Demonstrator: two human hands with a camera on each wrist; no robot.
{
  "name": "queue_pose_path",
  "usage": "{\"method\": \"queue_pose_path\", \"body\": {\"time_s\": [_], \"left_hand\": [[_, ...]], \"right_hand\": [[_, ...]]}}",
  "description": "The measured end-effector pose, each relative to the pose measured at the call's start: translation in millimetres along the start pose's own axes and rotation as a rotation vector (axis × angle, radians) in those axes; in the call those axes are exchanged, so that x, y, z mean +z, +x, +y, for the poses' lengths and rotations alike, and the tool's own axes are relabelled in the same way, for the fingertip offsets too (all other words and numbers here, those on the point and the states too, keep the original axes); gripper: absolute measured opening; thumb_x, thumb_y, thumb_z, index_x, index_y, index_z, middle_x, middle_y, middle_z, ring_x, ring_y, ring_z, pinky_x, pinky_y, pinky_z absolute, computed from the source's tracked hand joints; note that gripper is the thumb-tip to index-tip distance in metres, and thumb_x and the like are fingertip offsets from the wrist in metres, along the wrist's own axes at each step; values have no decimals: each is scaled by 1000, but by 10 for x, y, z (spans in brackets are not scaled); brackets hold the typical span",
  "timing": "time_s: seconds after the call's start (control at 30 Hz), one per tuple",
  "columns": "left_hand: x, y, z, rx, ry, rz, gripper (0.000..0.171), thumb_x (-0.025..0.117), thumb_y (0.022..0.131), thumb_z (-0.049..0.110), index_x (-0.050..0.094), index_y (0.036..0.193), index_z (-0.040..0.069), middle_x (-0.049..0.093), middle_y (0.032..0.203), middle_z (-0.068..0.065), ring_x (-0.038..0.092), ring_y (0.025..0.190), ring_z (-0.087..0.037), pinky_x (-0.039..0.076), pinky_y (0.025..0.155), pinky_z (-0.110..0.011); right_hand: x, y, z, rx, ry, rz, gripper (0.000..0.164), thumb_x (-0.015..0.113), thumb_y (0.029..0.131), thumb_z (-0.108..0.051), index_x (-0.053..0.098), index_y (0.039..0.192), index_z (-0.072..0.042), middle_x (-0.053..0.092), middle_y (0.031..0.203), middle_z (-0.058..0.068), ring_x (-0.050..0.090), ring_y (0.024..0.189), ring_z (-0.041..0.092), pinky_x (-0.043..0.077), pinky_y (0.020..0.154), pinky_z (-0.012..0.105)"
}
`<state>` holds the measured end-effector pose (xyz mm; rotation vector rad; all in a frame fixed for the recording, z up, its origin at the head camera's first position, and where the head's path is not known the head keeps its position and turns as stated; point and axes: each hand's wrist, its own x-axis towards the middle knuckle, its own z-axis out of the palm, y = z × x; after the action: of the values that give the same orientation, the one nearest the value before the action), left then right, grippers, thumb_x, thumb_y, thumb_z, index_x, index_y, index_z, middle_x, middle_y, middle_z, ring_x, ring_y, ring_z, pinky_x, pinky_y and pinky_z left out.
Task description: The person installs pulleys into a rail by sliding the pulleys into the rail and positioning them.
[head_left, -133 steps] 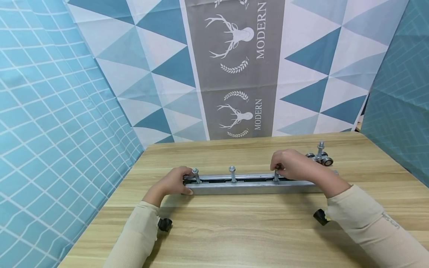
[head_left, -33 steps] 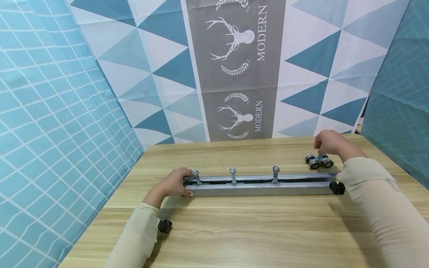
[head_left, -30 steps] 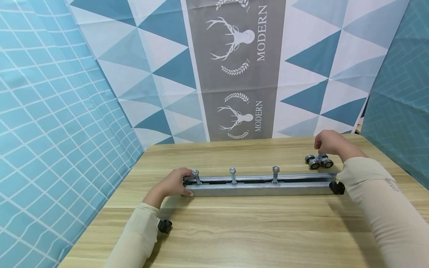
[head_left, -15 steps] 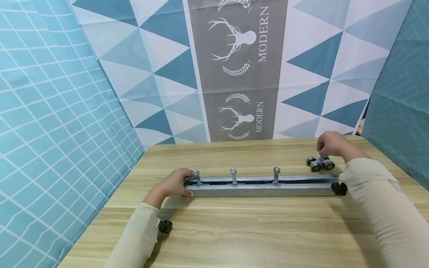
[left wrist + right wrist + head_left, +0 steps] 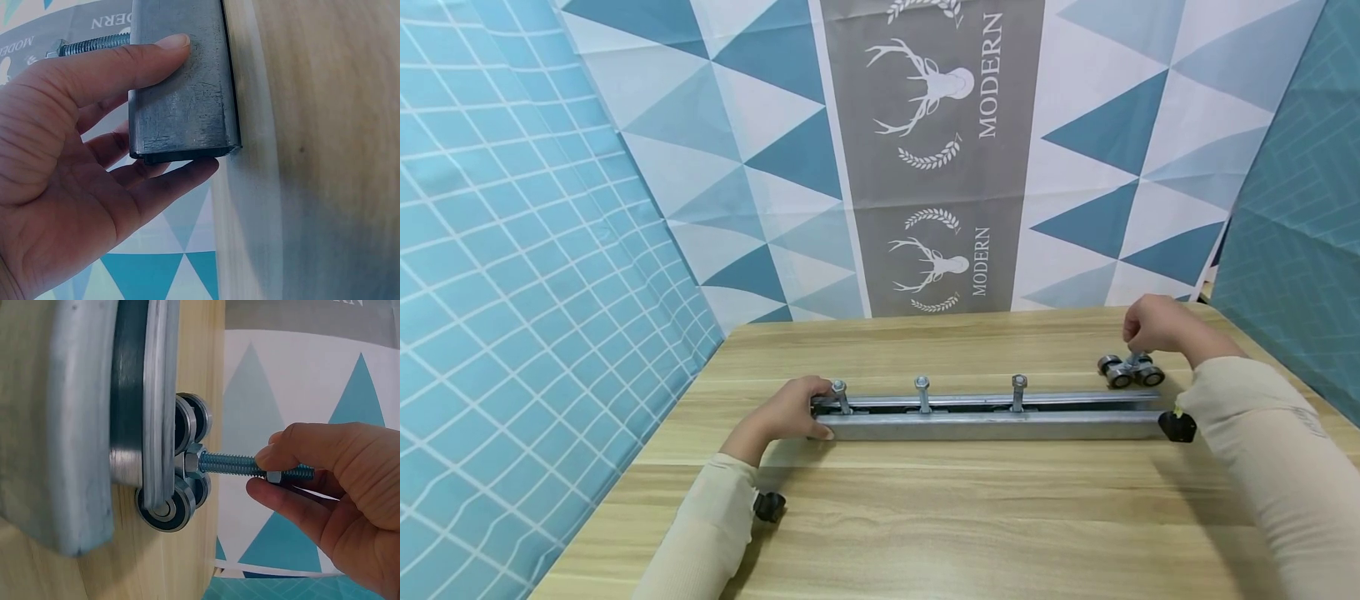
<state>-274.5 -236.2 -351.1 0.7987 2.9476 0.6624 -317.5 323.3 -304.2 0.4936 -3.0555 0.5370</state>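
A long metal track (image 5: 985, 427) with a slot along its top lies across the table. Three bolts stand up out of the slot, the rightmost bolt (image 5: 1018, 392) near the middle. My left hand (image 5: 786, 408) grips the track's left end, thumb on the front wall and fingers round the back and end, as the left wrist view shows. Behind the track's right end is a four-wheeled roller trolley (image 5: 1131, 371). My right hand (image 5: 1161, 325) pinches its upright threaded bolt (image 5: 231, 464) between thumb and fingers, close to a nut (image 5: 274, 477). The trolley's wheels (image 5: 165, 509) are partly hidden behind the track in the right wrist view.
The wooden table (image 5: 940, 508) spreads in front of the track and behind it. A patterned cloth (image 5: 940, 167) hangs at the table's back edge. Blue sheets flank both sides. A black wrist device (image 5: 1177, 426) on the right sleeve overlaps the track's right end.
My right hand left the third bolt in the track and took hold of the trolley's bolt. Lately hand and trolley have shifted slightly right. My left hand stays on the track's end.
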Motion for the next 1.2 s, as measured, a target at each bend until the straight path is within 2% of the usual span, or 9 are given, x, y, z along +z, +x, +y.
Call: {"method": "queue_pose_path", "body": {"time_s": [0.2, 0.43, 0.6, 1.2], "left_hand": [[2, -10, 4, -11, 1, -1, 49, 91, 65, 11, 68, 108, 6, 64, 107, -5, 58, 102, -25, 47, 90, -47], [3, 0, 3, -5, -9, -1, 45, 91, 66, 11, 67, 105, 7, 63, 103, -3, 57, 96, -21, 47, 87, -45], [2, 2, 6, -7, -9, 3, 47, 91, 66, 11, 67, 106, 7, 63, 105, -3, 57, 97, -22, 47, 88, -46], [16, 7, -6, -1, -10, 0, 47, 91, 66, 11, 67, 107, 6, 63, 106, -4, 57, 99, -23, 47, 88, -46]], "right_hand": [[-18, -90, 72, 8, -11, 7, 14, 64, 77, 5, 60, 68, -5, 50, 62, 2, 45, 59, 20, 39, 54, 35], [-59, -229, 134, -7, -50, 31, 15, 66, 76, 2, 58, 67, -8, 49, 62, 1, 44, 57, 19, 38, 53, 35], [-89, -327, 177, -29, -87, 53, 16, 68, 76, 1, 58, 68, -8, 49, 63, 0, 44, 57, 18, 37, 54, 35], [-46, -602, 236, -7, -61, 87, 15, 70, 76, 0, 60, 70, -9, 53, 66, -2, 46, 59, 18, 40, 55, 35]]}}
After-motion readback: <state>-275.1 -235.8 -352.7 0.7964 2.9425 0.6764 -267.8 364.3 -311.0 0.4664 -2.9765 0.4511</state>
